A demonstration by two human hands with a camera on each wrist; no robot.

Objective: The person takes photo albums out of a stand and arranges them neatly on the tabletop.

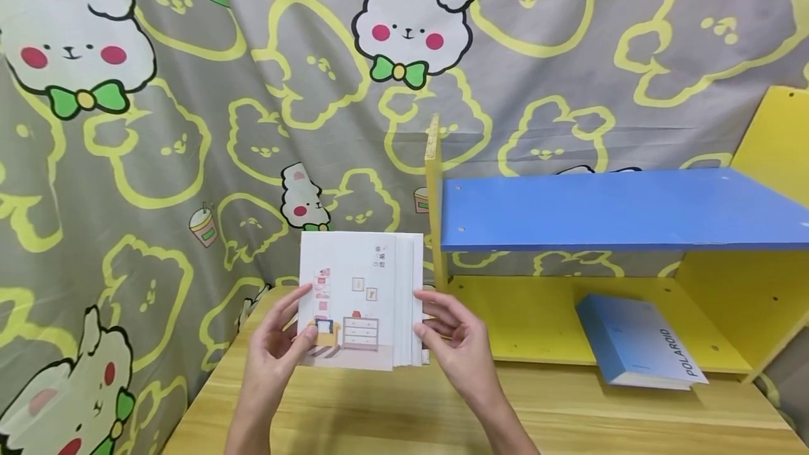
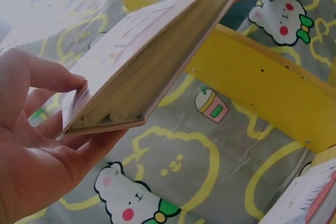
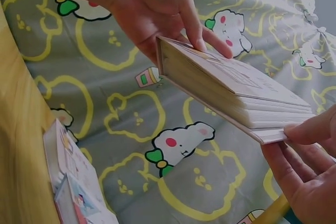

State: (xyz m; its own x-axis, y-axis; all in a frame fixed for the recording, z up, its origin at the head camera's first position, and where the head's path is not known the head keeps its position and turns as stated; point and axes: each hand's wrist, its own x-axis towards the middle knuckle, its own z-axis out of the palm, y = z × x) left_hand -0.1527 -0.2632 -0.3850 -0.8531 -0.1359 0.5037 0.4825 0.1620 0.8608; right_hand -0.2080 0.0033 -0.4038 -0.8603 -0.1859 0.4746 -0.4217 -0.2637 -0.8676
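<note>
Showing a pastel room drawing, the white book (image 1: pixel 360 300) stands upright.

Blue book (image 1: pixel 638 348) on yellow shelf (image 1: pixel 543 321)

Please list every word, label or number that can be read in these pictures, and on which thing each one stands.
"POLAROID": on the spine of the blue book lying in the yellow shelf.
Small marks at the upper right of the white book's cover, held by both hands: too small to read.
</note>
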